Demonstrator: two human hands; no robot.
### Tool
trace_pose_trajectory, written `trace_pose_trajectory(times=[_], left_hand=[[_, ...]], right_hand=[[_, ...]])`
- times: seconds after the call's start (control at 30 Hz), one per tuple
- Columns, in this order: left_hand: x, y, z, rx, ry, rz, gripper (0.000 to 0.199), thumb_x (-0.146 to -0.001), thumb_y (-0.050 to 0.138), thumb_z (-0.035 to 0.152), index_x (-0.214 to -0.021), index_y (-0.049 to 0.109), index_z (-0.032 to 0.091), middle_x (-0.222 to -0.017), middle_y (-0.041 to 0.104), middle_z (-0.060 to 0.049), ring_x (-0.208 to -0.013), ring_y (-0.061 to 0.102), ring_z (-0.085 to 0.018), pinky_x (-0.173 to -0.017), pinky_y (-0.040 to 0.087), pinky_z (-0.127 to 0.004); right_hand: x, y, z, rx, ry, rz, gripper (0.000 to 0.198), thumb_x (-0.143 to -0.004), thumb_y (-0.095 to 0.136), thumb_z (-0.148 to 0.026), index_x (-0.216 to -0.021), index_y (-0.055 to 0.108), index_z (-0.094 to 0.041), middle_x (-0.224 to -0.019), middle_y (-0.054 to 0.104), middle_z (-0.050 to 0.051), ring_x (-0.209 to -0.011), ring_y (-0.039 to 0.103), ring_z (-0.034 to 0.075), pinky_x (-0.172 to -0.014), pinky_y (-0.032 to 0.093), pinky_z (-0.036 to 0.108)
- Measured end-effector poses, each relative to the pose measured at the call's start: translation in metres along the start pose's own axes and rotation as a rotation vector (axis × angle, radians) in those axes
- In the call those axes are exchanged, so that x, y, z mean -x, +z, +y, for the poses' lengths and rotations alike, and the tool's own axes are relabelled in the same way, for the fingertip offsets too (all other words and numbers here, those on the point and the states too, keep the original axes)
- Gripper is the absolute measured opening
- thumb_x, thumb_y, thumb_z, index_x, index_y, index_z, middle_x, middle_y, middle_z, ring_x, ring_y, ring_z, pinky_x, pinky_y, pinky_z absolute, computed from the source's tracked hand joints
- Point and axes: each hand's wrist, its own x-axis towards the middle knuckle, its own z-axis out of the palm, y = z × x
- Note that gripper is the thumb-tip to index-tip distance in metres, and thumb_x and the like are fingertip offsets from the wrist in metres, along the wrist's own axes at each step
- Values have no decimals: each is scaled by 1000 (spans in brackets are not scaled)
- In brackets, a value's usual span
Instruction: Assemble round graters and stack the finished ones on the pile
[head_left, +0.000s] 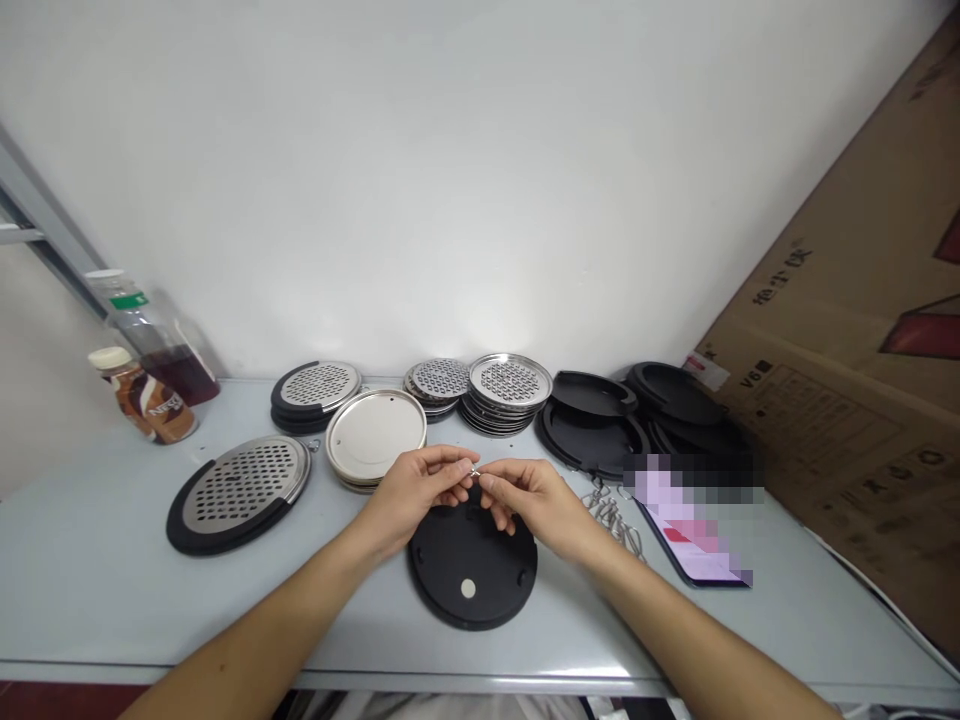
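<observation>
A small metal wire hook (475, 473) is pinched between the fingertips of my left hand (424, 490) and my right hand (525, 495). My fingers cover most of it. Just below them a round black plastic base (480, 570) lies on the table, with a pale round spot and small pegs on its face. To the right of my right hand is a loose pile of metal wire hooks (615, 515). Left of my hands lies a round grater (244, 490) with a black rim, a metal loop at its edge. A stack of plain metal discs (377, 435) stands behind my left hand.
Along the wall are black-rimmed graters (316, 390), perforated metal discs (510, 385) in a stack and black round bases (592, 430). Two bottles (150, 400) stand at the left. A phone (690, 535) lies at the right, by a large cardboard box (847, 400).
</observation>
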Motion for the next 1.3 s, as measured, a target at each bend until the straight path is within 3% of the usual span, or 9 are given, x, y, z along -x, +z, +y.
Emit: trace_pose_trajectory(times=[0.1, 0.23, 0.43, 0.57, 0.67, 0.87, 1.13, 1.3], left_hand=[[0, -1, 0, 110, -69, -48, 30, -77, 78, 29, -103, 73, 15, -84, 70, -4, -72, 63, -9, -68, 49, -19], [1, -1, -2, 107, -57, -60, 35, -73, 81, 23, -106, 72, 14, -85, 71, -5, -79, 65, -12, -75, 51, -22], [3, 4, -3, -235, 105, -18, 33, -76, 76, 23, -107, 70, 13, -78, 68, -3, -68, 61, -12, -67, 52, -24], [6, 8, -1, -396, 252, 5, 46, -77, 73, 20, -122, 64, 22, -107, 65, -6, -92, 65, -19, -76, 56, -30], [8, 8, 2, -432, 364, -63, 42, -80, 70, 19, -121, 66, 26, -123, 60, -7, -112, 60, -22, -91, 55, -34], [11, 4, 9, -467, 403, -115, 30, -84, 69, 19, -114, 71, 24, -117, 67, -6, -111, 62, -21, -96, 52, -33], [12, 0, 19, -531, 411, -145, 25, -86, 67, 16, -108, 74, 23, -114, 68, -7, -108, 62, -22, -91, 52, -32], [11, -1, 21, -530, 388, -170, 23, -86, 67, 16, -106, 75, 23, -109, 69, -6, -102, 64, -21, -87, 53, -30]], right_hand=[[0, -1, 1, -33, 12, 15, 37, -87, 60, -50, -73, 64, -16, -56, 57, -1, -47, 51, 10, -48, 42, 23], [2, 1, 2, 75, -63, 105, 34, -88, 60, -48, -76, 67, -16, -56, 57, -1, -48, 51, 10, -49, 42, 23], [5, 5, 2, 169, -128, 175, 29, -89, 59, -43, -91, 71, -18, -66, 61, 0, -52, 52, 10, -49, 42, 22], [5, 4, 4, 185, -144, 187, 29, -90, 58, -42, -95, 72, -17, -62, 59, 0, -52, 51, 11, -49, 41, 22], [7, 4, 3, 218, -172, 188, 28, -90, 58, -41, -92, 72, -17, -61, 58, -1, -51, 50, 10, -50, 41, 22], [10, 6, 0, 288, -221, 199, 25, -91, 59, -37, -90, 74, -17, -63, 59, 0, -50, 46, 8, -47, 35, 20], [9, 4, 0, 110, -156, 117, 27, -90, 61, -39, -100, 72, -17, -62, 55, -3, -48, 45, 7, -46, 35, 19], [8, 3, -4, 17, -106, 39, 27, -89, 61, -41, -85, 69, -15, -62, 56, -3, -47, 45, 6, -45, 35, 18]])
